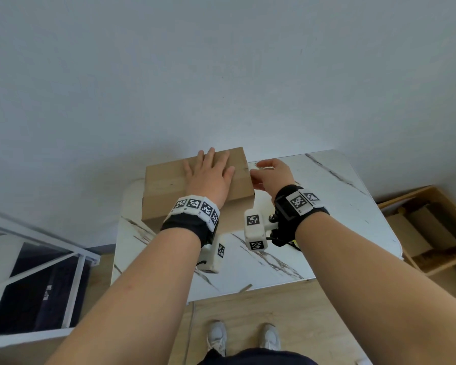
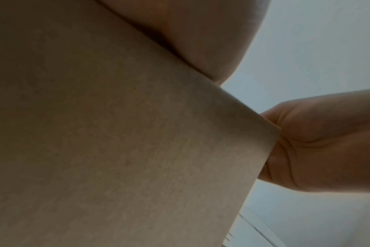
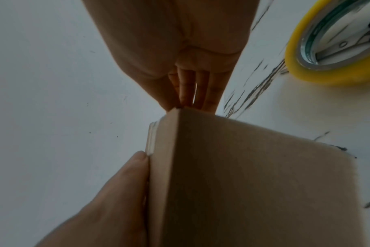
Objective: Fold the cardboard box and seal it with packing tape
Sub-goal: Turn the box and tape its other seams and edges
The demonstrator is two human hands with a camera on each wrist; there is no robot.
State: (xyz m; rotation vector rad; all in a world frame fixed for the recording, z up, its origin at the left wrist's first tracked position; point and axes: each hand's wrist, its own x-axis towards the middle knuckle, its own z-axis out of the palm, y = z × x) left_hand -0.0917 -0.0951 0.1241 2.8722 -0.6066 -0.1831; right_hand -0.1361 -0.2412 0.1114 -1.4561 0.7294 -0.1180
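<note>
White marble-patterned table (image 1: 327,206) with dark veins and rounded corners, standing on light wood flooring (image 1: 261,306). Closed brown cardboard box (image 1: 169,185) resting toward the 11 o'clock corner. Yellow roll of packing tape (image 3: 302,66) lying flat at the box's 3 o'clock, near but apart.

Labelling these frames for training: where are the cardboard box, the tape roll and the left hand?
cardboard box (image 1: 166,180): head view, top face.
tape roll (image 3: 294,55): right wrist view, yellow outer rim.
left hand (image 1: 208,177): head view, back of hand.
</note>
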